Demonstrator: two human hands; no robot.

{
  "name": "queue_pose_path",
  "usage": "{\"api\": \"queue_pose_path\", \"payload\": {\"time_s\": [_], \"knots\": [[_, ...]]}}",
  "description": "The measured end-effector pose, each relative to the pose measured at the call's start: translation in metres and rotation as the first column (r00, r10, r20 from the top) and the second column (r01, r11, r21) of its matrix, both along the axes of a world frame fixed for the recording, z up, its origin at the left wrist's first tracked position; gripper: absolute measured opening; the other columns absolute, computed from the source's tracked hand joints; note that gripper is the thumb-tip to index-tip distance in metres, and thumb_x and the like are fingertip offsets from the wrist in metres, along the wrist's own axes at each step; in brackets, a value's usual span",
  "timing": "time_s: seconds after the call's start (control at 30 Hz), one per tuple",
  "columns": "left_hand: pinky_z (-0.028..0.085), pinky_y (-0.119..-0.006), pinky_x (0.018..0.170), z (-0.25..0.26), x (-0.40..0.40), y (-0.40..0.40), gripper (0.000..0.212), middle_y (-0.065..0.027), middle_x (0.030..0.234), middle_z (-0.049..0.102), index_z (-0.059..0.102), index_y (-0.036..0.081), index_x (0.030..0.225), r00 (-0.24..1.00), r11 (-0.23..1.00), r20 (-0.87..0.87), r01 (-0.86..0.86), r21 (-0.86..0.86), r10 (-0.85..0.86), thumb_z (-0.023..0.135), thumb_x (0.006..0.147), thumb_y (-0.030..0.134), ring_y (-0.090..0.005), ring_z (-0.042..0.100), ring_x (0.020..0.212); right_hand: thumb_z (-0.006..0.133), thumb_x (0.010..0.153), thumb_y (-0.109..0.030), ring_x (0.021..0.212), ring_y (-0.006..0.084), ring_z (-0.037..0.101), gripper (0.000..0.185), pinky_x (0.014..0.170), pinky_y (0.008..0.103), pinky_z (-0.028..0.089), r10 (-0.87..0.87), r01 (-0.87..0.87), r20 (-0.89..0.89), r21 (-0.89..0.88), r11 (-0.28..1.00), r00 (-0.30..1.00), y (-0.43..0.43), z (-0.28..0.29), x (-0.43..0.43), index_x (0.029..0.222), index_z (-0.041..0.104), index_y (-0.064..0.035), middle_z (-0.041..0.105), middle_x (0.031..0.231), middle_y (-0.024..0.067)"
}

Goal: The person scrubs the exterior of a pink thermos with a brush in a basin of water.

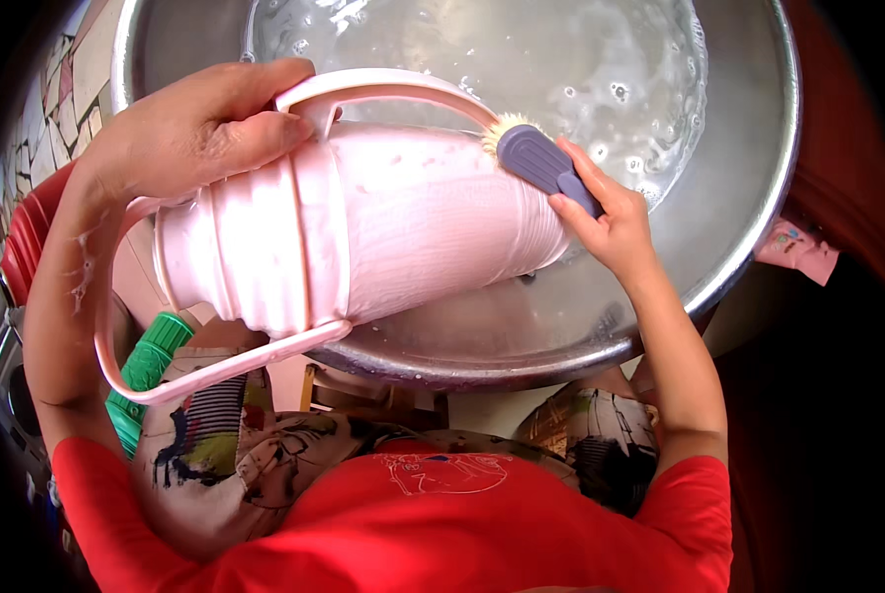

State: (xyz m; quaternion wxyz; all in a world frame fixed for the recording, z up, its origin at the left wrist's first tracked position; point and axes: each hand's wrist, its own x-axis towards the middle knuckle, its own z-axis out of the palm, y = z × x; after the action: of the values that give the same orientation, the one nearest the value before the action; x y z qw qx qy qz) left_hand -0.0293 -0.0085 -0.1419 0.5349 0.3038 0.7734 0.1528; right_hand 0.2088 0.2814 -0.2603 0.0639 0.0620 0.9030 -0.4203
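A pink thermos flask casing (428,215) lies tilted on its side over a large metal basin (546,363). Its open neck points left and its ribbed base right. My left hand (212,126) grips the casing near the top of its side handle (405,80). A hinged pink carrying handle (242,370) hangs down toward my lap. In my right hand (609,211) is a grey-purple scrubbing brush (535,156) with pale bristles, which touch the casing near the lower end of the side handle. Sudsy water (598,81) lies in the basin under the casing.
At the left are a red ribbed plastic object (34,222) and a green thermos-like casing (146,370) beside my leg. A pink piece of printed material (798,248) lies at the basin's right rim. Part of a wooden stool (368,393) shows under the basin.
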Motion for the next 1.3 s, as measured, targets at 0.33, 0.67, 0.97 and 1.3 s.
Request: {"api": "queue_pose_path", "payload": {"time_s": [0.33,0.67,0.97,1.3], "knots": [[0.045,-0.033,0.068,-0.027,0.0,-0.011,0.045,-0.0122,0.079,0.056,0.06,-0.003,0.107,0.997,0.985,0.076,-0.02,0.17,0.007,0.043,0.088,0.033,-0.0215,0.056,0.073,0.074,0.08,-0.023,0.083,0.0193,0.07,0.053,0.069,0.0278,0.054,0.031,-0.031,0.0,0.09,0.995,1.0,-0.036,0.031,-0.053,0.131,0.059,-0.0207,0.071,0.102,0.009],[0.045,-0.031,0.062,-0.034,0.004,-0.005,0.042,-0.0098,0.075,0.056,0.061,-0.001,0.106,0.997,0.962,0.066,-0.062,0.268,0.046,0.043,0.089,0.033,-0.0189,0.057,0.066,0.073,0.079,-0.026,0.079,0.0188,0.07,0.052,0.065,0.0288,0.054,0.31,-0.299,-0.023,0.2,0.933,0.95,-0.047,0.056,-0.1,0.129,0.06,-0.0236,0.071,0.101,0.0066],[0.047,-0.029,0.069,-0.039,0.001,0.0,0.044,-0.0092,0.079,0.057,0.059,-0.001,0.111,0.985,0.975,0.172,-0.056,0.213,0.019,0.043,0.088,0.033,-0.0178,0.057,0.072,0.074,0.079,-0.021,0.084,0.0215,0.07,0.049,0.073,0.0289,0.055,0.264,-0.249,-0.045,0.208,0.946,0.964,-0.039,0.055,-0.097,0.127,0.062,-0.0164,0.07,0.106,0.0101],[0.043,-0.031,0.06,-0.04,0.007,-0.001,0.033,-0.0094,0.071,0.053,0.056,0.0,0.099,0.98,0.962,0.196,-0.068,0.265,0.016,0.045,0.089,0.03,-0.0195,0.052,0.062,0.071,0.081,-0.026,0.079,0.0222,0.068,0.046,0.07,0.0304,0.054,0.251,-0.244,-0.076,0.095,0.965,0.965,-0.015,0.039,-0.081,0.127,0.062,-0.0238,0.07,0.104,0.009]]}}
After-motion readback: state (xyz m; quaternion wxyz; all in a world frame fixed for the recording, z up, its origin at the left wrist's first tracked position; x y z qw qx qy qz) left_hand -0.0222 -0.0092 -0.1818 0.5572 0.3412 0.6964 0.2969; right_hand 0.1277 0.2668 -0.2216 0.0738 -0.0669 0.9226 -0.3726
